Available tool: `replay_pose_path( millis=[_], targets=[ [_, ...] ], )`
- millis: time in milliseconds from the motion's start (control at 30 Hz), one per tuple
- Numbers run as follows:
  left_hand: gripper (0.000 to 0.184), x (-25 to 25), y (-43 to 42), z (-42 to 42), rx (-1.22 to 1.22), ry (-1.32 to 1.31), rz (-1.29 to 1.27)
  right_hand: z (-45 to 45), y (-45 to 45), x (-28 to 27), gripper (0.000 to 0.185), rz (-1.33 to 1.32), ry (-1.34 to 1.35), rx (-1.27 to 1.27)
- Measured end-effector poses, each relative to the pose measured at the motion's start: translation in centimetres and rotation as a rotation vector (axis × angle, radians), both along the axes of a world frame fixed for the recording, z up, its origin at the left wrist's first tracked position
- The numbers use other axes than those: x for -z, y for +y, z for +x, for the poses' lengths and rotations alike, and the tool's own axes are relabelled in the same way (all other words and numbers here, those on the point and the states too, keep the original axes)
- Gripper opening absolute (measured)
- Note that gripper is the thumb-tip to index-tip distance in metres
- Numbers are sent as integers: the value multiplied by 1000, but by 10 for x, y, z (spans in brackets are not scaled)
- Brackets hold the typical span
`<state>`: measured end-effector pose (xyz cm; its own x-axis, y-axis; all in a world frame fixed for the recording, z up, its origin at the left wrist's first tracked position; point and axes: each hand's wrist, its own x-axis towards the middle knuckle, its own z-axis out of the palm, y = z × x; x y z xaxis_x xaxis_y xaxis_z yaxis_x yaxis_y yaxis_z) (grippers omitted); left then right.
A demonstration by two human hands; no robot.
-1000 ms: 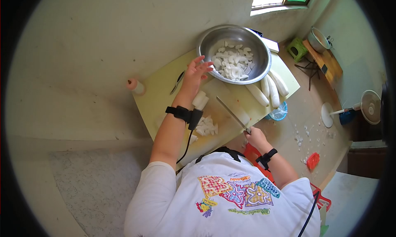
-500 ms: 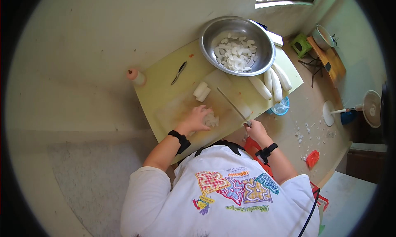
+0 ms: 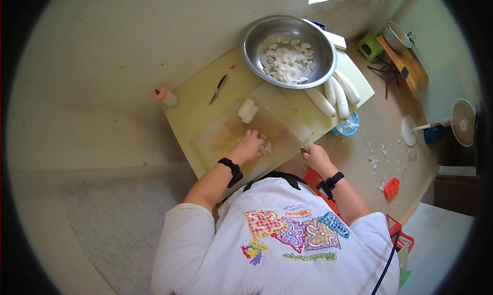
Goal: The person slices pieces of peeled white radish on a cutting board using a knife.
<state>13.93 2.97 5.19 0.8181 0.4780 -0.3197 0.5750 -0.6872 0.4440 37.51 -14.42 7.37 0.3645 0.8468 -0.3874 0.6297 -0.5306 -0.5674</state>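
Left hand [image 3: 250, 144] down among cut white slices [image 3: 266, 148], right hand [image 3: 318, 158] gripping the knife [image 3: 306, 148].
On the yellow-green table [image 3: 190, 92], above the cutting board [image 3: 215, 138], the left hand has come back from the steel bowl [image 3: 321, 51]; its fingers now curl over the slices, so these are apparently being gathered, though how firmly I cannot tell. The knife sits at the board's right edge, its long axis apparently slanting up-left; the blade is too faint to trace.

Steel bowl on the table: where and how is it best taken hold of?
Probably by the flared rim of the bowl at two opposite sides, from above: it is wide and open-topped, slices lie loose inside, and long white vegetables crowd its lower-right edge.
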Motion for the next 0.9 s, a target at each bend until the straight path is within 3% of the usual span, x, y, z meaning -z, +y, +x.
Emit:
replay_pose_path(
  millis=[167,367,433,467,533,633,733,900],
  targets=[
    [27,42,4,-5,-9,-151,-53,1,6,-18,31,-82,137,51],
    [22,46,23,-3,-240,-232,-187,7,5,-7,31,-74,83,12],
    [22,42,31,-2,-509,-263,-528,8,4,-3,31,-39,64,-1],
    [22,40,35,-1,-504,-258,-529,8,3,-2,31,-40,67,4],
    [25,26,46,3,-743,-424,-1118,8,4,-4,30,-66,48,-12],
    [33,-16,73,24,-786,-569,-1335,7,2,-1,28,-41,55,18],
    [33,-72,108,61,-689,-699,-1210,6,0,8,27,2,35,13],
    [46,-116,175,143,-570,-858,-1092,3,-1,5,27,2,46,34]
  ],
)
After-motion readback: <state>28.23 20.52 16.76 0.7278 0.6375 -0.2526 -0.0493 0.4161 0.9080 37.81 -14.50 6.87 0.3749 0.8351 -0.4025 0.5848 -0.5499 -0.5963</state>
